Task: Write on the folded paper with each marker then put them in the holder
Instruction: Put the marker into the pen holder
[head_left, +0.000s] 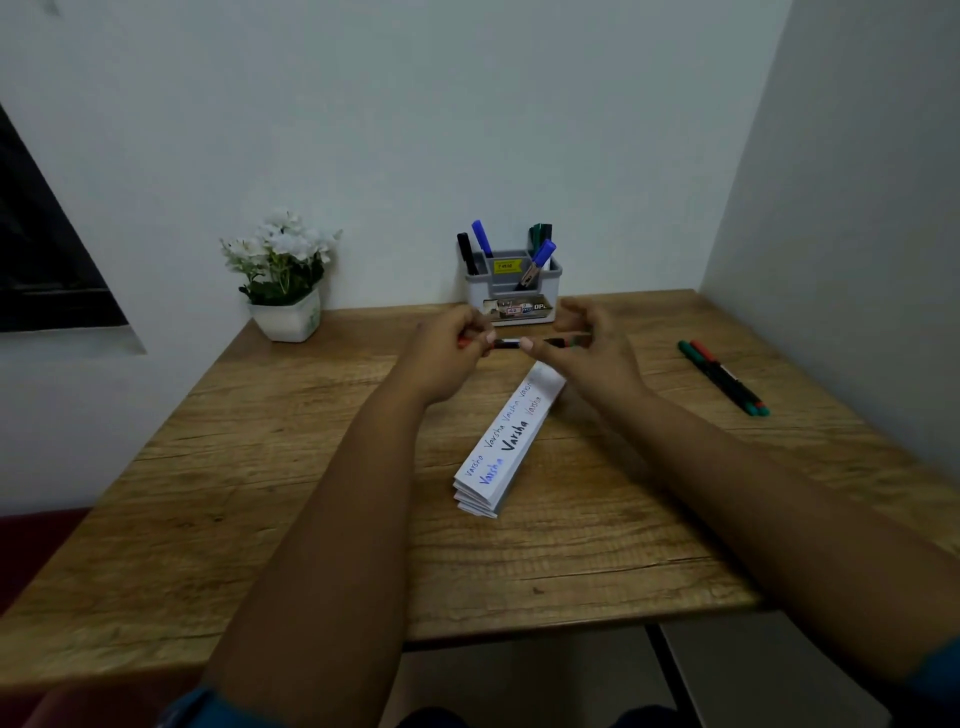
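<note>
Marker (511, 342) held level above the far middle of a wooden table (291, 525), gripped at both ends by a person's bare hands. Left hand (451, 347) pinches the marker's left end between thumb and fingers, where a bit of red shows; whether that is a cap coming off or going on cannot be told. Right hand (589, 347) grips the marker's right part, fingers curled around it. Just beneath and nearer lies the folded paper (506, 441), a long narrow strip running diagonally from near left to far right, with one word written on it several times in blue, black and red. Just beyond the hands, against the far wall, stands a grey holder (511, 288) with blue, black and green markers upright in its compartments. On the table's right side, well apart from the hands, two markers (723, 375) lie side by side, one green-capped, one red-capped. At far left sits a white pot of white flowers (283, 273).
</note>
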